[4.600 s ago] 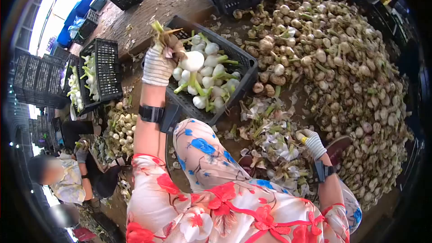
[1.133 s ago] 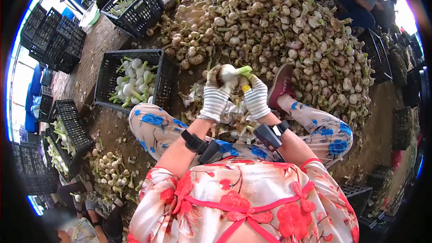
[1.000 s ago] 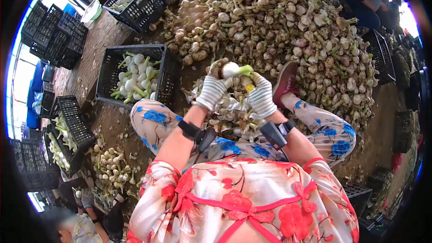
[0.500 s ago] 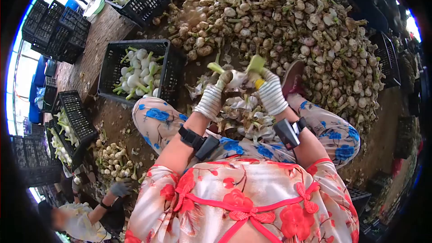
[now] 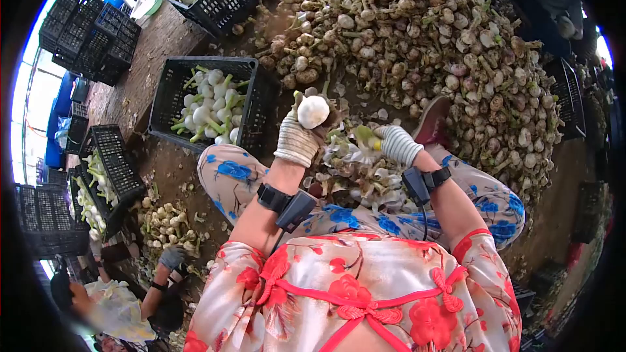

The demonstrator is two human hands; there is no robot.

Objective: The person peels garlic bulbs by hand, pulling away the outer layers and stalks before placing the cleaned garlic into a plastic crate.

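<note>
My left hand [image 5: 298,138], in a striped work glove, is closed around a clean white garlic bulb [image 5: 313,112] and holds it up in front of me. My right hand [image 5: 398,144], gloved the same way, grips a yellow-handled knife [image 5: 366,137]. Its flat blade looks greenish and blurred, and it points left, apart from the bulb. Beneath both hands, between my legs, lies a heap of peeled garlic skins [image 5: 365,179]. Part of the knife handle is hidden in the right glove.
A black crate [image 5: 254,101] of cleaned garlic stands left of my hands. Ahead rises a large pile of unpeeled garlic [image 5: 411,32]. More crates [image 5: 117,163] stand at left, and a co-worker [image 5: 117,306] sits by a smaller garlic heap [image 5: 168,225]. Another person is at upper right.
My hands have moved apart. The left hand has turned the bulb to face me, and the right hand has lowered with the knife, away from the bulb.
</note>
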